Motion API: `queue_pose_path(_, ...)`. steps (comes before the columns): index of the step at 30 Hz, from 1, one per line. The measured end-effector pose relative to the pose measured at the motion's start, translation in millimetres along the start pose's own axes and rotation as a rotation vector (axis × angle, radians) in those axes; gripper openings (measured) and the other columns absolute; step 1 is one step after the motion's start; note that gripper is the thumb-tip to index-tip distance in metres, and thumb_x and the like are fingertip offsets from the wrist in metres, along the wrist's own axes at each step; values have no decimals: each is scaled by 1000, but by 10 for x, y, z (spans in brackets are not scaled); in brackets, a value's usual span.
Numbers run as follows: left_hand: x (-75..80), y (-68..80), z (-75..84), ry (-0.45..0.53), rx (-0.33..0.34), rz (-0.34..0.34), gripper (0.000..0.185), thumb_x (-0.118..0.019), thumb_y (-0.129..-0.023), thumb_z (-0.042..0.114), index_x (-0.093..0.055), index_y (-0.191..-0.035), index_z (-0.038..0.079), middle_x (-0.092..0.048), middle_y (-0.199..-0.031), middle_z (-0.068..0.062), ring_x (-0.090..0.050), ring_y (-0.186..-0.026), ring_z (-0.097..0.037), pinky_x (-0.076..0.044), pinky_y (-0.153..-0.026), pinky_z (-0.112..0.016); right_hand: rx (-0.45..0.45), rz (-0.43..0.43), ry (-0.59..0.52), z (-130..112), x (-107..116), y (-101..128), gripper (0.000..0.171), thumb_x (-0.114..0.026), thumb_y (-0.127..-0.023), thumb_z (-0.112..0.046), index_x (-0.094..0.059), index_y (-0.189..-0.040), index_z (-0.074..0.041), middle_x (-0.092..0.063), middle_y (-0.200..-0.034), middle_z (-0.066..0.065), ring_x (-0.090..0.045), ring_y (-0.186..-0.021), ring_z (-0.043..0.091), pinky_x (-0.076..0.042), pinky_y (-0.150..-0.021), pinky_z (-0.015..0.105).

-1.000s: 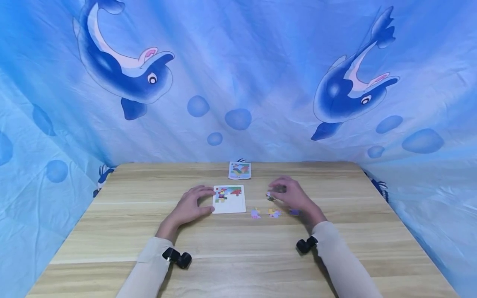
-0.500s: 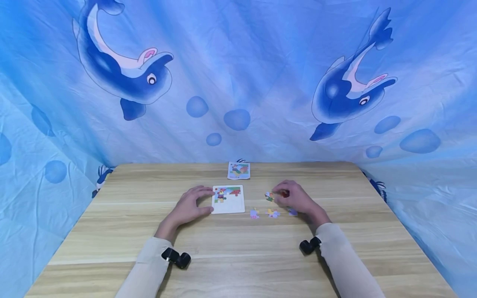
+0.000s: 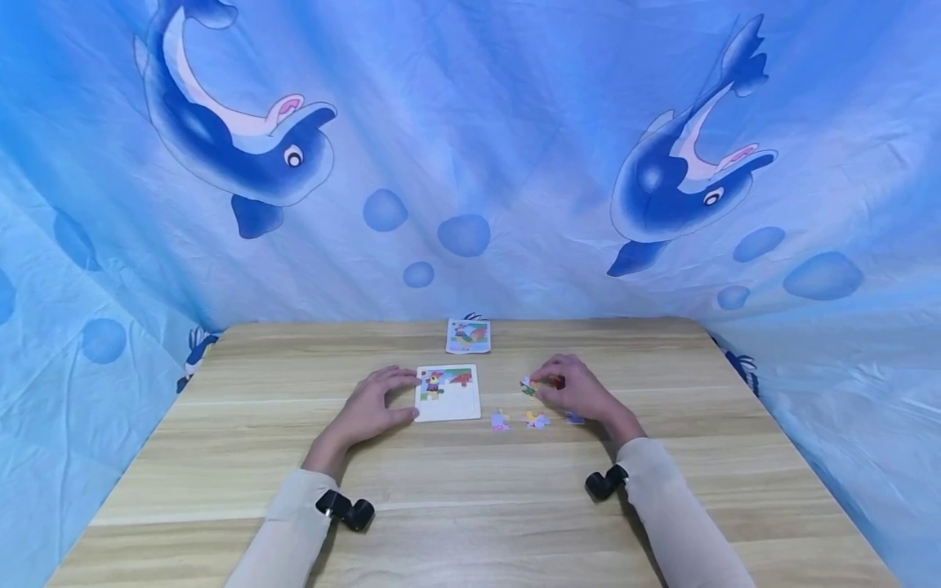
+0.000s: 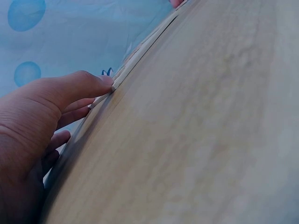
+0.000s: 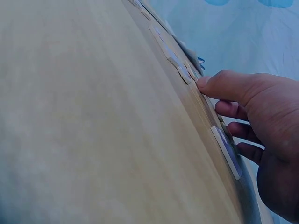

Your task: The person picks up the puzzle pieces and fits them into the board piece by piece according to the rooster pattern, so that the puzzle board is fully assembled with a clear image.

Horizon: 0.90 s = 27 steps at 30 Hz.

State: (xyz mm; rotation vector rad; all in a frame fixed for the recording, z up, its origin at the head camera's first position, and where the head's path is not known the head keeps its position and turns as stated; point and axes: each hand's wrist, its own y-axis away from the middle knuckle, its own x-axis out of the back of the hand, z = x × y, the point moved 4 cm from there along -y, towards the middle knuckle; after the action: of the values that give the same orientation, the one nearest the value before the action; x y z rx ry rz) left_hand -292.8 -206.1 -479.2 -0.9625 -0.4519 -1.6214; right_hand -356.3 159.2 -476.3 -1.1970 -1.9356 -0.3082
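The square white puzzle board lies on the table, its picture filled along the top and left. My left hand holds the board's left edge, thumb by the near corner and fingers by the far one. In the left wrist view the thumb lies on the board's rim. To the right, my right hand has thumb and forefinger on a multicoloured puzzle piece. A red puzzle piece shows partly under that hand. The right wrist view has the thumb low over the table; the forefinger is largely hidden.
Near the right hand lie a lilac piece, a yellow-and-lilac piece and a purple piece. A small picture card lies behind the board, near the back edge of the wooden table. A blue dolphin-print curtain hangs behind.
My right hand first drew back a little to the right from the multicoloured piece, then came back left onto it. The left hand stays at the board. The head view shifted slightly.
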Motion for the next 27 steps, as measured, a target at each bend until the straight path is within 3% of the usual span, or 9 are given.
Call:
queue_pose_path(18,-13,20,3,-1,4,-8,55,-74,-81,38,-60,-131,23,-50,-146,1,-30,-144,-32,-18,-115,-65,-53,35,-32,4,2,30,21,-77,-80,-23,-73,-101,-20,-62,-100,-3,-50,-86,17,-45,-68,25)
queue_pose_path(27,-10,9,-9,-2,12,-9,55,-74,-80,39,-60,-132,24,-49,-146,2,-29,-145,-31,-17,-115,-64,-46,36,-27,-51,-64,-25,22,-77,-80,-25,-73,-101,-22,-61,-98,-5,-50,-79,14,-45,-64,24)
